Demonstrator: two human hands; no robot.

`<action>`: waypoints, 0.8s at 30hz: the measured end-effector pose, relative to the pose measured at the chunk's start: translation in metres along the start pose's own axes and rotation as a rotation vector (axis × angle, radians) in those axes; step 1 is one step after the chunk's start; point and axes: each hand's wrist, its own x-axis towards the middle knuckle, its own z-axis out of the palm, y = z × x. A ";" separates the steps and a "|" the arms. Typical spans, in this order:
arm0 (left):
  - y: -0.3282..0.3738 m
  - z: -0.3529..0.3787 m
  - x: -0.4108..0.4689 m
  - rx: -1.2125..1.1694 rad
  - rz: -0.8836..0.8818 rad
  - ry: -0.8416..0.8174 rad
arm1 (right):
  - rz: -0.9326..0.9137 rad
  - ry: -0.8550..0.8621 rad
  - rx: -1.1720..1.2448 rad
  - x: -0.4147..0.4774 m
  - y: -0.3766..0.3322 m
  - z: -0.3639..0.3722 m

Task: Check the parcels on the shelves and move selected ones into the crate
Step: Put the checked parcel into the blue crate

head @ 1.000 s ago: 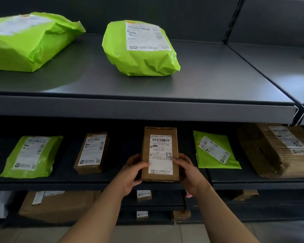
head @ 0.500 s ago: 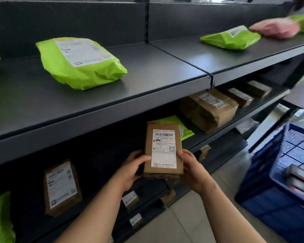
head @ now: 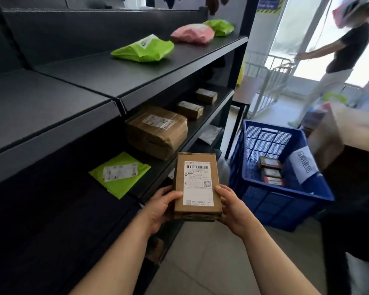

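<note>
Left hand (head: 161, 206) and right hand (head: 234, 209) grip the box (head: 197, 186) by its sides, label up, beside the shelves (head: 136, 79), blue crate (head: 285, 201) just right.

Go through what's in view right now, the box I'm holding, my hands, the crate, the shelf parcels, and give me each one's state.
Brown box: lifted, label up, held between both hands.
Left hand: grips the box's left edge.
Right hand: grips its right edge.
Blue crate: on the floor, open, small boxes inside.
Green mailer: lying flat, label up, on the middle shelf.
Large brown parcel: resting on that shelf.
</note>
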 end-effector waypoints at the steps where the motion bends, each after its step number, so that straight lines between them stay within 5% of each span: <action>1: 0.001 0.015 0.010 0.003 -0.009 -0.014 | -0.004 0.016 0.013 0.004 -0.005 -0.014; 13: 0.008 0.206 0.140 0.072 -0.102 -0.107 | 0.006 0.158 0.077 0.071 -0.091 -0.192; 24: 0.022 0.305 0.246 0.138 -0.180 -0.214 | 0.083 0.285 0.137 0.156 -0.133 -0.291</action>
